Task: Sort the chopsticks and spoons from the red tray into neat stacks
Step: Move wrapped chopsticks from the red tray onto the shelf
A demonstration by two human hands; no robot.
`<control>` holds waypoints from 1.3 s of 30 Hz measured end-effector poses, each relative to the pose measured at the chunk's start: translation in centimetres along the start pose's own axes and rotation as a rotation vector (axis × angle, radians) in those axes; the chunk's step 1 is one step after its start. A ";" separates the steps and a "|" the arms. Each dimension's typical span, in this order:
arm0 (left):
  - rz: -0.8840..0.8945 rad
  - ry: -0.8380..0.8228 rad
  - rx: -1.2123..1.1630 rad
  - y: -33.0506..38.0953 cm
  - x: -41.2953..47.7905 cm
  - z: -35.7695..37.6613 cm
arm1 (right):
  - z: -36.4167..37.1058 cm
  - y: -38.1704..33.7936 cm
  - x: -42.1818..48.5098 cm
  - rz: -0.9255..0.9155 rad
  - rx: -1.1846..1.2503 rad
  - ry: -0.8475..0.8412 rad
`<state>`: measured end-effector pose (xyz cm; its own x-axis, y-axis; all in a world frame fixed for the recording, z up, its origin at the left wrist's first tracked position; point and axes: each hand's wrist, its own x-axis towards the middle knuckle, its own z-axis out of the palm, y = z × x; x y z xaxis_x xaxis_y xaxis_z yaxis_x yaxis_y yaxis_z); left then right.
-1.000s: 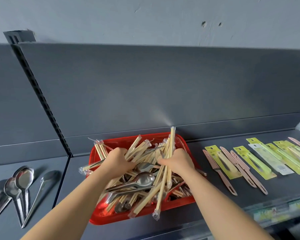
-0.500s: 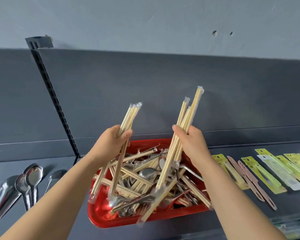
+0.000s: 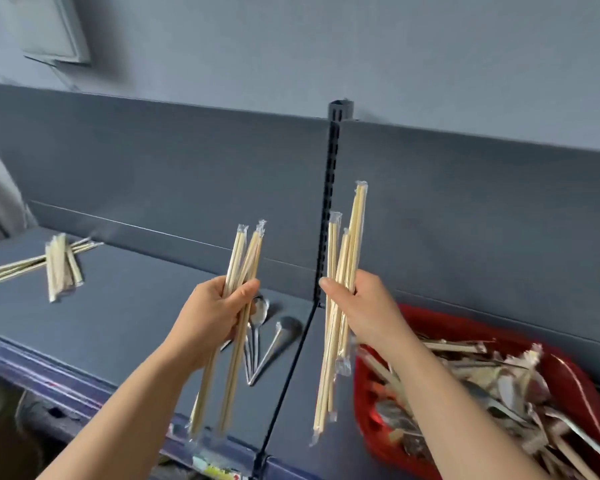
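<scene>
My left hand grips a bundle of plastic-wrapped wooden chopsticks, held upright above the grey shelf. My right hand grips a second, longer bundle of wrapped chopsticks, also upright, just left of the red tray. The tray sits at the lower right, still full of mixed chopsticks and metal spoons. A loose pile of chopsticks lies on the shelf at far left. A few metal spoons lie on the shelf below and between my hands, partly hidden by my left hand.
A black slotted upright and a divider split the grey shelf between my hands. A grey back panel rises behind. The shelf's front edge runs along the lower left, with a price label strip at the bottom.
The view has swung left, so the tray now sits at the lower right. Both hands carried their chopstick bundles up and left, clear of the tray. The chopstick pile at far left came into sight.
</scene>
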<state>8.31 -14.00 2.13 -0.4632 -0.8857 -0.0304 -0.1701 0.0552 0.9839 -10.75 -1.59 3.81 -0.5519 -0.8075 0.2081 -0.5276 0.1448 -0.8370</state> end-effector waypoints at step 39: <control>-0.358 0.256 0.158 -16.5 27.8 -50.7 | 61.5 -15.3 18.4 0.419 0.216 -0.116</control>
<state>42.33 -62.94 -6.06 -0.1252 -0.9460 -0.2988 -0.4198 -0.2224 0.8800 26.89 -53.89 -10.68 -0.6061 -0.7652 -0.2168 -0.1228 0.3594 -0.9251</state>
